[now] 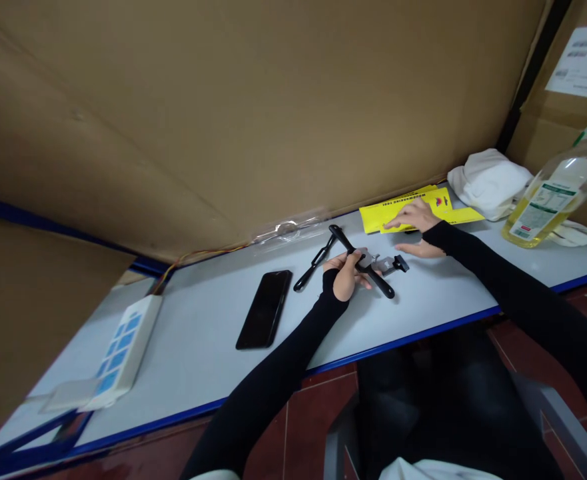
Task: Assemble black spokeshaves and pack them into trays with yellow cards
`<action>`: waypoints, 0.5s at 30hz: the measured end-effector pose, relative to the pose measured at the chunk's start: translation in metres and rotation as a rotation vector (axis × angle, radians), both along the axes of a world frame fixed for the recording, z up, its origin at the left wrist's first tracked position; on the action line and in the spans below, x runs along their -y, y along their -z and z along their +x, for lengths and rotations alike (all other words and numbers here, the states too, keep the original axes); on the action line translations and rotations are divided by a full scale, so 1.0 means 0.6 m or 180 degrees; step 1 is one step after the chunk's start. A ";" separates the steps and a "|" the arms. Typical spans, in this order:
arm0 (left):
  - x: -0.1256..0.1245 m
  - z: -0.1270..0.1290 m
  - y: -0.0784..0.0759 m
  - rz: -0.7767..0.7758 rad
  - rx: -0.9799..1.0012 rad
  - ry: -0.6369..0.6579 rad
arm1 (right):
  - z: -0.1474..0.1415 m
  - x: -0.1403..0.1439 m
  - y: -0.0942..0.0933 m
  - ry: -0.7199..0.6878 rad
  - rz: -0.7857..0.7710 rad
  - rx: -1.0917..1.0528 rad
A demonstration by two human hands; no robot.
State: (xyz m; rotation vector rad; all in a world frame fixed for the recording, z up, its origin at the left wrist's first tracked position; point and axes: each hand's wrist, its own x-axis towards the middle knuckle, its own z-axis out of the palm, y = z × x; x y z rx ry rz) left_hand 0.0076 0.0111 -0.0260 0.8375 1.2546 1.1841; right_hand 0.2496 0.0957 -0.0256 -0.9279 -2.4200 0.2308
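We see the left hand [346, 275] curled around a black tool [362, 261] with long thin handles and a grey metal head. The fingers wrap the handle and hold it tight. The tool sits just above the white table [198, 347], right of the black phone [264, 309].

The right hand [416, 217] is farther right of the phone. Its fingers are spread flat and press down on some yellow cards [418, 208] near the back of the table. It grips nothing.

A second black handle piece [314, 262] lies between the phone and the left hand. Far right of the phone stand a bottle of yellow oil [553, 197] and a white cloth [488, 181]. Left of the phone lies a white box with blue squares [120, 350]. A big brown cardboard wall [248, 100] stands behind the phone.
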 end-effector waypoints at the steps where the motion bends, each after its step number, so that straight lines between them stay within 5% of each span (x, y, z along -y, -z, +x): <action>1: 0.000 0.001 0.000 -0.0021 -0.0003 0.0024 | -0.004 0.011 -0.002 -0.0153 -0.0067 0.0137; 7: 0.006 0.005 -0.001 -0.0039 0.0010 0.0072 | -0.013 0.037 0.005 -0.0620 -0.0424 0.0693; 15: 0.010 0.007 0.004 -0.0119 -0.0020 0.0117 | -0.014 0.036 -0.007 -0.0329 -0.0324 0.0765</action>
